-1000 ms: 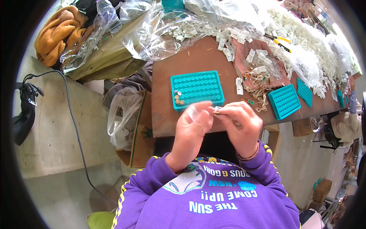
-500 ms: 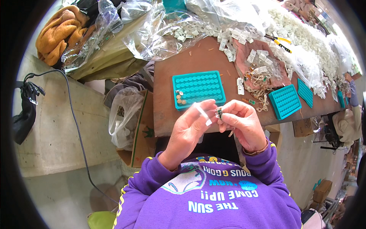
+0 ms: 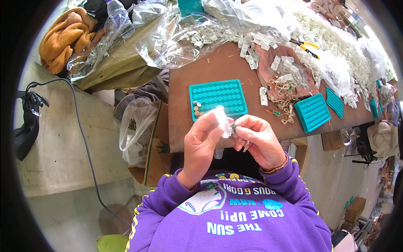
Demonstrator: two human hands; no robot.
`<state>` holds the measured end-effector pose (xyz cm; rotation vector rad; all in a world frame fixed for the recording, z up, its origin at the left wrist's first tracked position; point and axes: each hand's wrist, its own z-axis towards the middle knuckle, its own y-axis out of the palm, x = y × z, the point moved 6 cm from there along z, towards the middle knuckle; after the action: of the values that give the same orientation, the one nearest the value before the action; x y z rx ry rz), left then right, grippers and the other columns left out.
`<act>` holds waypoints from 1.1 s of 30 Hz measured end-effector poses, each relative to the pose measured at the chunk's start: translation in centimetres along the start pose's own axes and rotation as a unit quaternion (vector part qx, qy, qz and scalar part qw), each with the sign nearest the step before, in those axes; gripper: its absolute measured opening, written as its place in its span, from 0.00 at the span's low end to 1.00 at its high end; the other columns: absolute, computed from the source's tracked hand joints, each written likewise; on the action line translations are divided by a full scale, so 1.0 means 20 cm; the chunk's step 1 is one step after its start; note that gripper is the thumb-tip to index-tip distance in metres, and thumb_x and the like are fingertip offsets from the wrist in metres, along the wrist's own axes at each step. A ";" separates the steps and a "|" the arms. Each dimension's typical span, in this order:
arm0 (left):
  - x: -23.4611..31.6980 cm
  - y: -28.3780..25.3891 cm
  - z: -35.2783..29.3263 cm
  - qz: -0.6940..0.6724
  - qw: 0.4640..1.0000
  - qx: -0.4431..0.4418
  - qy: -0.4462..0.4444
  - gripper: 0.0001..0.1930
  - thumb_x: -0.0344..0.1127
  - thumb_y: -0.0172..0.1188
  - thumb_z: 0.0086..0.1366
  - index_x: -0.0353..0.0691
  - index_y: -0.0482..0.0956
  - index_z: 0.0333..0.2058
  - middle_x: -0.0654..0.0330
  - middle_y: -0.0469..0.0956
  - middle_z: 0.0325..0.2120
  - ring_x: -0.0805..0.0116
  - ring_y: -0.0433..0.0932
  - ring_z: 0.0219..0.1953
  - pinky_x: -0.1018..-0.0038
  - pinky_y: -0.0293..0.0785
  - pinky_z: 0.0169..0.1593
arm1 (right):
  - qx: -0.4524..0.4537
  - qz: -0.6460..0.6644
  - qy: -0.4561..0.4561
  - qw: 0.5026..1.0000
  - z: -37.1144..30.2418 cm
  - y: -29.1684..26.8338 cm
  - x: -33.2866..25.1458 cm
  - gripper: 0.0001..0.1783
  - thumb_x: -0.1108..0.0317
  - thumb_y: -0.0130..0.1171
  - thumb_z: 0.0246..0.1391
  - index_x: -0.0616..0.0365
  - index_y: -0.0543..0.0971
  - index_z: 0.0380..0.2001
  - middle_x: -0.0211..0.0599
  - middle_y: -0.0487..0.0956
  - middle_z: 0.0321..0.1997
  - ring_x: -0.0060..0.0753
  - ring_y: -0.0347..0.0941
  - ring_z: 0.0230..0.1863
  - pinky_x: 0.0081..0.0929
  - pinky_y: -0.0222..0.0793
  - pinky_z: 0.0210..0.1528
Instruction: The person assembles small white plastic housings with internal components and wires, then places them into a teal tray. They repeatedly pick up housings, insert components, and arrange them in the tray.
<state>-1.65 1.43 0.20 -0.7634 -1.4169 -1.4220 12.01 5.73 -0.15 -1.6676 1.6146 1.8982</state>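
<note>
I have a brown desk (image 3: 235,63) under my rig. A teal tray (image 3: 218,90) lies by its left edge; a second teal tray (image 3: 312,112) and a third teal tray (image 3: 334,101) sit rightward along the near edge. Farther in, I see a pink cloth (image 3: 263,59), tangled strands (image 3: 287,101), and white plastic pieces (image 3: 325,35) heaped along the far edge.

White piece (image 3: 226,129), green part (image 3: 233,127); teal tray (image 3: 218,95); purple sweatshirt (image 3: 176,231), yellow-striped sleeves (image 3: 158,206).

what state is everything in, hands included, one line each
Left hand, gripping a whitish plastic piece
Right hand, pinching a small dark part
Nearest teal tray, holding a few round pieces
Pliers, handles spread
Pink cloth, rumpled, under white parts
Brown-orange cloth, heaped
Cable, slack
</note>
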 end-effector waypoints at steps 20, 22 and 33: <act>-0.04 0.03 -0.01 -0.044 0.981 -0.153 -0.112 0.09 0.23 0.66 0.59 0.35 0.76 0.37 0.61 0.79 0.34 0.76 0.78 0.37 0.78 0.76 0.43 | -0.130 -0.126 0.048 0.982 0.00 -0.01 -0.06 0.07 0.76 0.68 0.48 0.61 0.77 0.27 0.31 0.79 0.28 0.21 0.75 0.32 0.19 0.70 0.38; -0.05 0.07 -0.03 -0.105 0.964 -0.197 -0.145 0.11 0.25 0.67 0.59 0.35 0.74 0.37 0.61 0.77 0.34 0.73 0.79 0.38 0.78 0.76 0.43 | -0.138 -0.109 0.071 0.982 0.01 -0.03 0.01 0.09 0.75 0.69 0.45 0.59 0.75 0.26 0.30 0.78 0.27 0.22 0.74 0.32 0.19 0.68 0.36; 0.02 0.01 -0.03 0.042 0.998 0.038 0.016 0.07 0.19 0.64 0.58 0.34 0.78 0.35 0.61 0.82 0.32 0.76 0.80 0.37 0.80 0.76 0.42 | 0.008 -0.365 -0.105 0.925 -0.08 -0.03 -0.26 0.10 0.67 0.60 0.58 0.63 0.79 0.36 0.33 0.80 0.33 0.25 0.78 0.38 0.26 0.73 0.40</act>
<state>-1.50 0.78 0.53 -0.7393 -1.3896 -1.3033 15.32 7.44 3.74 -1.6585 0.7522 1.5799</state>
